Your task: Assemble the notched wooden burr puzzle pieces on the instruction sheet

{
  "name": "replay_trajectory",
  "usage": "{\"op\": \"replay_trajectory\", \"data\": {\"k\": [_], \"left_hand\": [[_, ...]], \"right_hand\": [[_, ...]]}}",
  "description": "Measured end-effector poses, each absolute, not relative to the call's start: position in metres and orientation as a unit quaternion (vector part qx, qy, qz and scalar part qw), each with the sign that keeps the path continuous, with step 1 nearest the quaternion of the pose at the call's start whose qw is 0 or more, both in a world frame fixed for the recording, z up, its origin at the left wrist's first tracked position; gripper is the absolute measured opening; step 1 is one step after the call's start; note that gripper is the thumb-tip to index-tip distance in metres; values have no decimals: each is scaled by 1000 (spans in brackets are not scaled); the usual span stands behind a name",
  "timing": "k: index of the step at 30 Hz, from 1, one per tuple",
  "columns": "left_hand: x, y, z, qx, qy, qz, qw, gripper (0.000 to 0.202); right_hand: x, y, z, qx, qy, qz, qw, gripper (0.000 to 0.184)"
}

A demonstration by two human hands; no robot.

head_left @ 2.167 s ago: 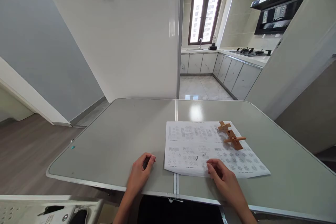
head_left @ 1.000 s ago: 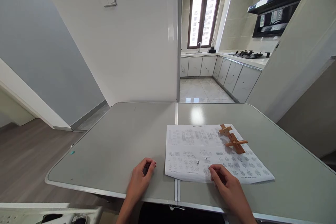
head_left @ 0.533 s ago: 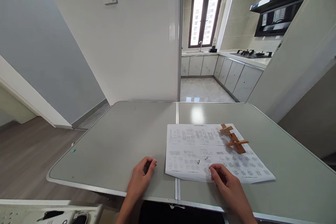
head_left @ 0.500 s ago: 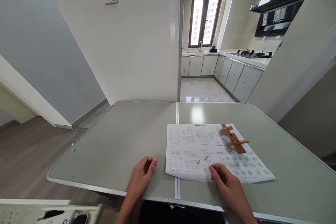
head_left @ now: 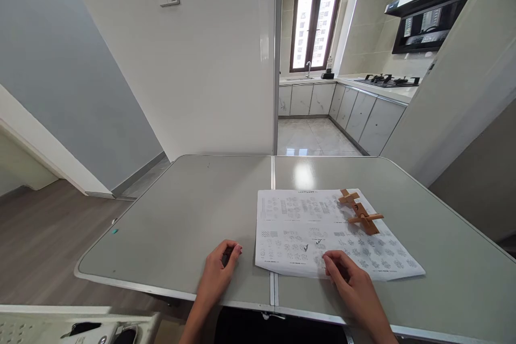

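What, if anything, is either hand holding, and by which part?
Nothing visibly. The left hand is loosely curled over the tabletop; the right hand is curled over the printed sheet, with no pinch on it visible.

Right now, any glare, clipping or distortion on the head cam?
All head view: glare on the gray folding table, far side; window panes nearly blown out; small text on the printed sheet unreadable; wide-angle stretch toward the edges; dark shadow inside the left hand.
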State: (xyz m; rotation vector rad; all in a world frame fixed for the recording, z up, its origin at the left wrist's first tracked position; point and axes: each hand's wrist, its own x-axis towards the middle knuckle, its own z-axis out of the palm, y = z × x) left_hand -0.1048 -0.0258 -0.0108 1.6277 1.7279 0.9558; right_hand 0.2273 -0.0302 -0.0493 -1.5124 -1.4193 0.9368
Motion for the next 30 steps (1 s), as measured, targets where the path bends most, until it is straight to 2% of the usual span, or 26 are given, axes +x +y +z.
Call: {"op": "replay_trajectory", "data": {"k": [8,30], "left_hand": [[-105,-25,-12,609,649,354,287,40],[-104,-27,-9,610,648,356,283,37]], "right_hand": [[227,-30,-49,-605,-566,369,422,50],[228,-30,-49,-603,-568,379,412,46]]}}
